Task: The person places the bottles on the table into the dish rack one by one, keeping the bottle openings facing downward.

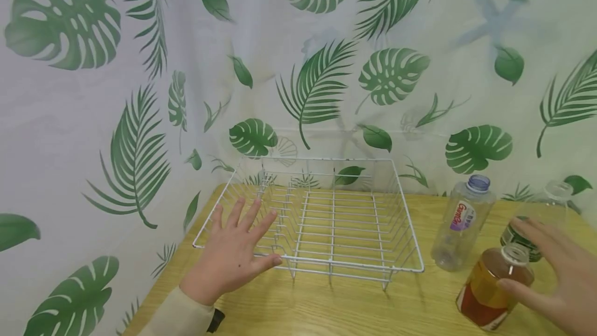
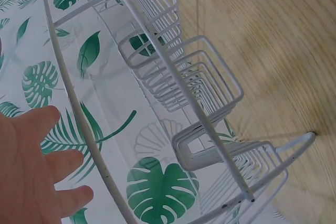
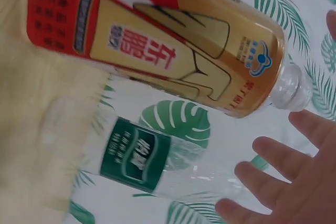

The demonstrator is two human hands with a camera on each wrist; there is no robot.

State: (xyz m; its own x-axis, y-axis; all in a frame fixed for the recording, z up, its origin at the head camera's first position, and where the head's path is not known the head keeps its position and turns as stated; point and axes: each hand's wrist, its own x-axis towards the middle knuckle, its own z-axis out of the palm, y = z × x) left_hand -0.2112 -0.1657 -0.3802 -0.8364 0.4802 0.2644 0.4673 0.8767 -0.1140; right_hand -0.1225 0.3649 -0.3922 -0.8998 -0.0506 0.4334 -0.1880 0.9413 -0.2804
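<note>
A white wire dish rack (image 1: pixel 332 262) stands on the wooden table. Over its left front corner, my left hand (image 1: pixel 233 258) is spread with fingers straight, holding nothing; in the left wrist view its fingers lie beside the rack's rim (image 2: pixel 94 150). On the right, my right hand (image 1: pixel 559 279) reaches with extended fingers around the upper part of an amber drink bottle (image 1: pixel 489 287) with a red and yellow label. The right wrist view has the fingertips close to the bottle's uncapped neck (image 3: pixel 289 88); contact is unclear. Behind it is a clear bottle with a green label (image 3: pixel 135 155).
Between the rack and the amber bottle stands another clear plastic bottle (image 1: pixel 459 232) with a white and purple label and a bluish neck. A leaf-patterned curtain (image 1: pixel 326 30) hangs along the back and left of the wooden table (image 1: pixel 336 310).
</note>
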